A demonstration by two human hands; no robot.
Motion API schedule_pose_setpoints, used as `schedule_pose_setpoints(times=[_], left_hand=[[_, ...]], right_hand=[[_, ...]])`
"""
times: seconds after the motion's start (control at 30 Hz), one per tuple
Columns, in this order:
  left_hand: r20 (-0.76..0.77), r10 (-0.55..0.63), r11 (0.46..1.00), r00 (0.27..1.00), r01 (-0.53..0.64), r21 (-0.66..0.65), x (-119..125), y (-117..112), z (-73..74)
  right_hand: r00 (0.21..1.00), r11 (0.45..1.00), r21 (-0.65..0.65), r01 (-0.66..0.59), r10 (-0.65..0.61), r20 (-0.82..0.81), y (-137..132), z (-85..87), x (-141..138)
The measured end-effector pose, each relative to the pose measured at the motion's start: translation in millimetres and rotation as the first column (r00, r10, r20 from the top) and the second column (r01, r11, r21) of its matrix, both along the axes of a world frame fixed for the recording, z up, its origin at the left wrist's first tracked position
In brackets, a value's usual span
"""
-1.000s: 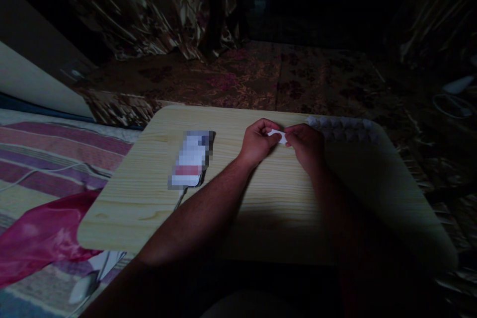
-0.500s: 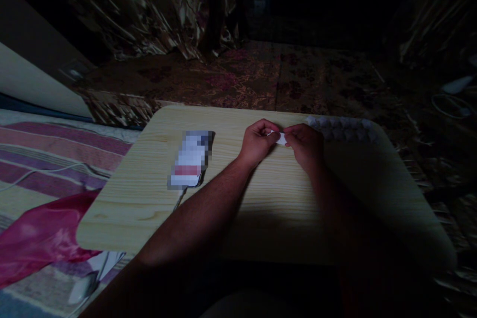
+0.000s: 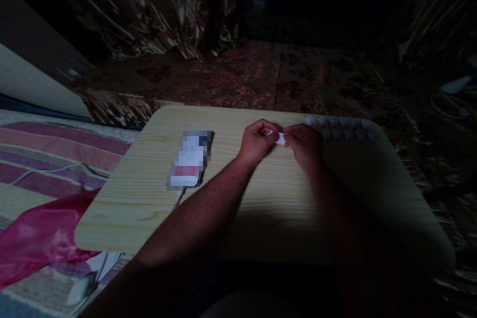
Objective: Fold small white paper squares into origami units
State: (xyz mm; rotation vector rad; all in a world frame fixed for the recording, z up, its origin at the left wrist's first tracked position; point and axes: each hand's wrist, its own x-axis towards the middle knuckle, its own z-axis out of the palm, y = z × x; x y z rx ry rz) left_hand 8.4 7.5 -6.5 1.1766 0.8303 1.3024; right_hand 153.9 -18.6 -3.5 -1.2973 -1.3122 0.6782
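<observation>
Between my two hands, over the far middle of the wooden table [image 3: 149,159], is a small piece of white paper [image 3: 280,138]. My left hand [image 3: 258,140] pinches its left side between thumb and fingers. On the other side my right hand [image 3: 304,143] grips the right end, also in a pinch. The fingers cover much of the paper, so its full shape is hidden. Just beyond my right hand, several small folded white paper pieces [image 3: 348,129] lie in rows along the table's far right edge.
A phone [image 3: 188,159], blurred out, lies on the table's left with a cable [image 3: 179,198] running toward me. Left of the table are a striped bedspread [image 3: 55,149] and a pink cloth [image 3: 48,233]. Patterned curtains [image 3: 179,5] hang behind, and the room is dim.
My hands stay in almost the same spot, with only a slight shift of the fingers on the paper. The view has barely moved.
</observation>
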Motion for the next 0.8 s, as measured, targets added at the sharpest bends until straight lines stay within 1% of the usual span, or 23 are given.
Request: schedule_pose_setpoints(times=[0.23,0.37,0.63,0.8], left_hand=[[-0.035,-0.047,0.999,0.998,0.047,-0.011,0.0,-0.1,0.4],[-0.017,-0.072,0.997,0.997,0.072,-0.013,0.2,-0.5,-0.2],[-0.015,-0.066,0.998,0.998,0.066,0.007,-0.2,-1.1,0.0],[-0.028,-0.034,0.999,0.999,0.034,-0.003,0.2,0.2,1.0]], right_hand=[[1.000,1.000,0.017,0.016,-0.016,-0.001,0.8,-1.6,0.6],[1.000,0.999,0.028,0.023,-0.022,-0.004,1.0,-2.5,0.5],[0.999,0.999,0.042,0.013,-0.015,0.036,-0.6,-1.5,0.4],[0.999,1.000,0.015,-0.028,0.027,0.039,-2.3,0.6,1.4]])
